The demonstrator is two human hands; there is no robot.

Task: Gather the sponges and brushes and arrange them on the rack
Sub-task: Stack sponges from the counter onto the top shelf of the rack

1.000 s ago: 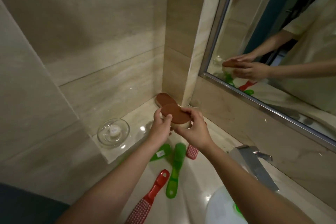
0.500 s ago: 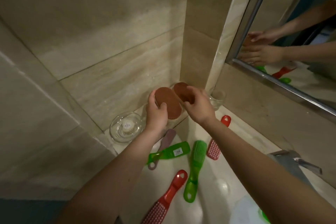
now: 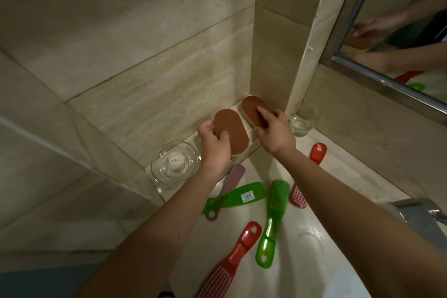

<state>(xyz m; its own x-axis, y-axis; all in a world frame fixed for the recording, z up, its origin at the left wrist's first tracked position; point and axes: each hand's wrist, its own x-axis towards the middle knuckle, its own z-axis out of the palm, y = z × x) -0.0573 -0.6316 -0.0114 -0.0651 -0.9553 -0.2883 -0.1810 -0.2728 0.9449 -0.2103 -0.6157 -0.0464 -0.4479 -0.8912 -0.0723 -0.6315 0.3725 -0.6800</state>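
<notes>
Glass dish (image 3: 175,167) far left: fragile, steer clear. Your left hand (image 3: 214,145) grips the near sponge (image 3: 231,133) by its end and your right hand (image 3: 275,133) clasps the far sponge (image 3: 254,109). Both sponges lie on the corner ledge (image 3: 159,189). Likely soft and light, so pinch the long edges. Green brush (image 3: 274,213) waits on the surface (image 3: 314,237).

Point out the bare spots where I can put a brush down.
The widest bare counter lies between the bristly green brush and the right forearm; a narrow strip runs between the upper red brush and the wall beside it. Crowded: the corner ledge, with the left hand on the near sponge and the right hand on the far sponge, between dish and glass.
</notes>
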